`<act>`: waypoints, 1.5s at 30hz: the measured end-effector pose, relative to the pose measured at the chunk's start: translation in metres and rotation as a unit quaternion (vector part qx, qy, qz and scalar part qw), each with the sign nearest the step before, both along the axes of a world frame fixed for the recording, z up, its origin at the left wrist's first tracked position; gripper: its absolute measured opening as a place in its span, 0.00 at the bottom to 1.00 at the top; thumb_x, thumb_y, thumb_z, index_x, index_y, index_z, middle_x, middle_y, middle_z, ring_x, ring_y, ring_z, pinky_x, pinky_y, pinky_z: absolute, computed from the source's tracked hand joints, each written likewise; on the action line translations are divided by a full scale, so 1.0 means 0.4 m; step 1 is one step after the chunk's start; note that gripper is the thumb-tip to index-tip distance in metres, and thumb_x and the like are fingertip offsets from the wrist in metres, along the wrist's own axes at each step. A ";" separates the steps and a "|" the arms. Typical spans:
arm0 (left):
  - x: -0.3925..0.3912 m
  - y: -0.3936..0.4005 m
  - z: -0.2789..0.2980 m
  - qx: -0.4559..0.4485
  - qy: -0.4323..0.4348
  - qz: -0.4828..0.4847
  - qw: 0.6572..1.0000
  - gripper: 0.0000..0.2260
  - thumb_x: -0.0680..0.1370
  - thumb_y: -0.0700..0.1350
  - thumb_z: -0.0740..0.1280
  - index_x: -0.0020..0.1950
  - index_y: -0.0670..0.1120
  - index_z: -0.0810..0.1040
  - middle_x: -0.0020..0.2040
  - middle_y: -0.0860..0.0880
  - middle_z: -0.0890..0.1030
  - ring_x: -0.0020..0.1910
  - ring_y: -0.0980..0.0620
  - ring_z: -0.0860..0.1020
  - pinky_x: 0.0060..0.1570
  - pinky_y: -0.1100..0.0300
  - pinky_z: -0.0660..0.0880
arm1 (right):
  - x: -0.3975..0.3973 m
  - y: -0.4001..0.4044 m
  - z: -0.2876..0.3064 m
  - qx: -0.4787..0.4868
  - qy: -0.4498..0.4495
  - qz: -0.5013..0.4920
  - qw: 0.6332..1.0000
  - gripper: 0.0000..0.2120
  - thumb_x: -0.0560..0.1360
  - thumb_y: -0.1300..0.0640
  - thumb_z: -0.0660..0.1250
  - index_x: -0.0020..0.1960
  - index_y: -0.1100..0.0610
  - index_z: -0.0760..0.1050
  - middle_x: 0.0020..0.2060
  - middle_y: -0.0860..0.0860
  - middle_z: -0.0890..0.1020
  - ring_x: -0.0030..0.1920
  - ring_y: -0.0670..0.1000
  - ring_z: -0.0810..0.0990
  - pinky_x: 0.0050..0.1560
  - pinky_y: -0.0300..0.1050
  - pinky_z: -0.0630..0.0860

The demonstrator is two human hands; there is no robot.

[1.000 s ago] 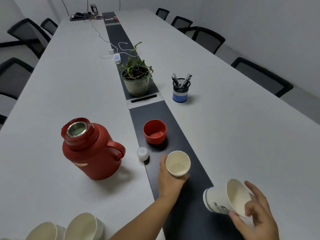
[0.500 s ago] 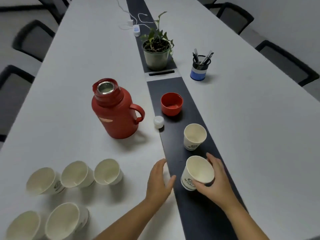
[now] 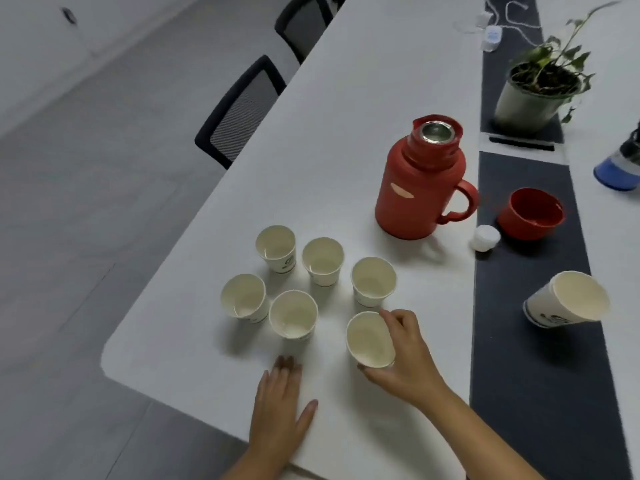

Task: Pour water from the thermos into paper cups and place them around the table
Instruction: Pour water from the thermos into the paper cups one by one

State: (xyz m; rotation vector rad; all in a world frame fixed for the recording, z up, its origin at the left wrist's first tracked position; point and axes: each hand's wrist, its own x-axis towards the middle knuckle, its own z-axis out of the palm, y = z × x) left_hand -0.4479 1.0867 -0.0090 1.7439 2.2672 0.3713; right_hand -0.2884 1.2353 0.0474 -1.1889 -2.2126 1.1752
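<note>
The red thermos (image 3: 420,188) stands open on the white table (image 3: 363,81), handle pointing right. Its red lid cup (image 3: 531,213) and white stopper (image 3: 485,238) lie just to its right. Several empty paper cups (image 3: 322,260) stand grouped near the table's left corner. My right hand (image 3: 405,355) grips one more paper cup (image 3: 370,340) at the group's near right side. My left hand (image 3: 280,407) lies flat on the table, fingers straight, in front of the cups. Another paper cup (image 3: 564,301) stands alone on the dark centre strip (image 3: 540,393).
A potted plant (image 3: 535,88) sits on the strip at the back right, with a white charger and cable (image 3: 491,34) beyond it. A blue pen holder (image 3: 620,168) is cut off by the right border. Black chairs (image 3: 242,109) line the table's left side. The table corner lies near my left hand.
The view has swung left toward the table corner. My right hand has carried its cup off the dark strip and over to the group of cups. My left hand now lies flat on the table.
</note>
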 end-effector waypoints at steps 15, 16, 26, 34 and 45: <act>-0.008 -0.015 -0.009 0.177 0.009 -0.003 0.984 0.16 0.80 0.53 0.49 0.56 0.44 0.69 0.48 0.41 0.83 0.54 0.48 0.74 0.52 0.59 0.74 | -0.041 -0.036 -0.038 -0.004 -0.048 -0.004 0.999 0.41 0.61 0.58 0.76 0.68 0.59 0.58 0.55 0.48 0.63 0.53 0.40 0.62 0.49 0.26 0.61; -0.009 -0.006 0.007 0.211 -0.012 -0.003 0.977 0.14 0.79 0.51 0.52 0.55 0.45 0.70 0.47 0.41 0.83 0.52 0.50 0.73 0.49 0.58 0.76 | -0.035 -0.037 -0.042 -0.007 -0.052 -0.007 0.999 0.43 0.61 0.58 0.76 0.69 0.60 0.56 0.57 0.49 0.62 0.56 0.39 0.61 0.52 0.26 0.59; -0.046 0.257 0.180 0.341 -0.092 -0.079 0.932 0.11 0.78 0.48 0.57 0.53 0.42 0.72 0.48 0.39 0.80 0.51 0.49 0.73 0.52 0.61 0.70 | 0.111 0.051 -0.029 -0.024 -0.051 -0.166 0.984 0.26 0.69 0.65 0.69 0.65 0.59 0.67 0.58 0.49 0.69 0.63 0.55 0.69 0.59 0.43 0.64; -0.041 0.636 0.238 0.134 -0.186 -0.052 0.972 0.29 0.73 0.50 0.69 0.69 0.39 0.65 0.70 0.41 0.67 0.70 0.43 0.64 0.65 0.60 0.58 | 0.043 0.377 0.041 -0.002 0.074 -0.313 0.947 0.25 0.72 0.63 0.66 0.67 0.59 0.63 0.66 0.56 0.67 0.66 0.54 0.66 0.66 0.50 0.65; -0.051 0.922 0.220 0.063 -0.371 -0.090 0.922 0.41 0.53 0.48 0.77 0.59 0.64 0.60 0.57 0.63 0.71 0.56 0.71 0.70 0.49 0.80 0.67 | -0.006 0.619 0.018 -0.090 0.137 -0.392 0.905 0.19 0.63 0.74 0.62 0.23 0.55 0.61 0.22 0.53 0.65 0.39 0.74 0.76 0.33 0.57 0.72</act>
